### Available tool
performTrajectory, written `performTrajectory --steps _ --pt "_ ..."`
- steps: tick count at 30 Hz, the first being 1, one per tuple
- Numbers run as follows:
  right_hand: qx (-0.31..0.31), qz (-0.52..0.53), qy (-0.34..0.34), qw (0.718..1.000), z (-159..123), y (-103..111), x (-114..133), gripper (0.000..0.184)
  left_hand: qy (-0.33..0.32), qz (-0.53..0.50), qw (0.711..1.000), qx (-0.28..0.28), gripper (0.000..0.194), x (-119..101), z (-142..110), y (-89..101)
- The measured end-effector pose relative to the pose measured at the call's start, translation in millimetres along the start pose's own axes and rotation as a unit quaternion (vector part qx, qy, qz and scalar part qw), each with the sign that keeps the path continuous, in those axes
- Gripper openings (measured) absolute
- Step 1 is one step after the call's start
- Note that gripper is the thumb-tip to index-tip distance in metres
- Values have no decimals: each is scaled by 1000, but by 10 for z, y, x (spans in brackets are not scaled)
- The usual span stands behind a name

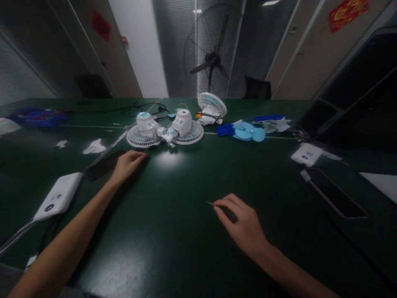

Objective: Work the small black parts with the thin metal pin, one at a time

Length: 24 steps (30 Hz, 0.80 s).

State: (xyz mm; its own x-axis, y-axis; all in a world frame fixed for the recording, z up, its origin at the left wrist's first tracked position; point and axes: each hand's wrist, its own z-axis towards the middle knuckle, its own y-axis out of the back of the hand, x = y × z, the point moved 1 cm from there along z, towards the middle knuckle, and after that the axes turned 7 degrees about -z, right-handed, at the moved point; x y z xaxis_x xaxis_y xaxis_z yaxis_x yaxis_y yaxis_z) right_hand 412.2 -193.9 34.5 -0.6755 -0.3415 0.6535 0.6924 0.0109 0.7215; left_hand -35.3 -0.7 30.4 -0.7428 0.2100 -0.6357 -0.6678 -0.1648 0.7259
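My right hand (245,225) hovers over or rests on the green table (167,215), its fingers closed around a small screwdriver (230,214) with a dark handle and a thin metal tip pointing left. Farther up on the left, my left hand (128,165) lies at the table surface with fingertips pressed together. Something dark shows at those fingertips, too small to name. Just beyond it, two white fans (145,128) lie with their grilles down and motor housings up, side by side. A third small fan (212,108) stands tilted behind them.
Light-blue fan blades (248,130) lie by blue gloves (226,129). White power banks (58,196) and a phone (333,192) flank the work area. Crumpled white scraps (94,146), a blue tray (41,117) and black cables (136,108) lie at left and back. A large floor fan (212,60) stands behind.
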Motion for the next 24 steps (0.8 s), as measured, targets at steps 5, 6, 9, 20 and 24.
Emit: performTrajectory --steps 5,6,9,20,24 --pt "-5 -3 8 1000 2 -6 3 21 -11 5 999 -38 51 38 2 -35" --pt "-5 -2 9 1000 2 -6 3 21 -10 5 999 -41 50 46 -1 -41" --pt "-8 1 11 1000 0 -4 2 22 -22 15 999 -32 45 34 -25 -53" --pt "-3 4 17 1000 5 -5 4 20 -182 70 977 86 31 -374 -82 -158" --pt "-2 -19 30 999 17 -7 41 18 -285 -29 931 228 26 -1020 -415 -463"
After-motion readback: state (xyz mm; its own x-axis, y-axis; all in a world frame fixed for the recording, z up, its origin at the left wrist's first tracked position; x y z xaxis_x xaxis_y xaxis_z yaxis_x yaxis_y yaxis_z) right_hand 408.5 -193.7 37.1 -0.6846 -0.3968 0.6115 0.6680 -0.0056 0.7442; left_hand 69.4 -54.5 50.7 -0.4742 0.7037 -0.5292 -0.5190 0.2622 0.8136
